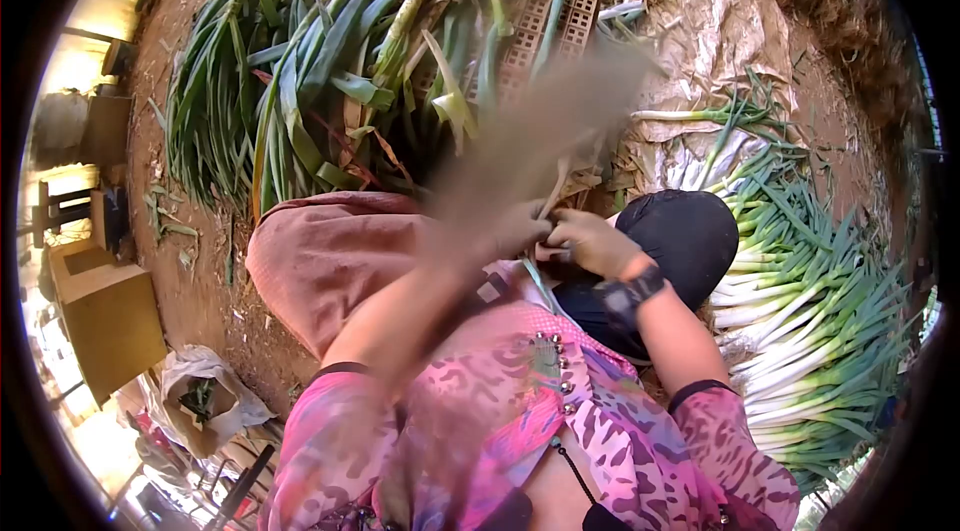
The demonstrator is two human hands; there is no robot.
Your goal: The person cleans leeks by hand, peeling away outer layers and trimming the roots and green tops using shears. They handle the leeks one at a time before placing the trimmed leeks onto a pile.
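Left hand (515, 231) is closed, apparently around a thin stalk (561, 183), though blur softens its outline; right hand (598, 245), with a dark band on its wrist, has its fingers curled in close beside it, and whether they too grip the stalk I cannot tell. The stalk lies between the hands, above the lap, its long axis running from the body outward, with a pale part beyond the fingers and a greener leaf (540, 283) on the body side; the left hand looks the nearer to it. Away to the left are a cardboard box (110, 311) and a pale sack (190, 431), then bare brown soil (215, 286). Ahead and to the left, a thick heap of leafy green stalks (300, 81) spreads beside and over a slotted crate (580, 16). A blurred brown streak (540, 131) crosses the middle, hiding part of this. Ahead-right lies a crumpled sheet (715, 26); farthest right, white-stemmed onions (790, 331) lie in a long row, leaves outward.
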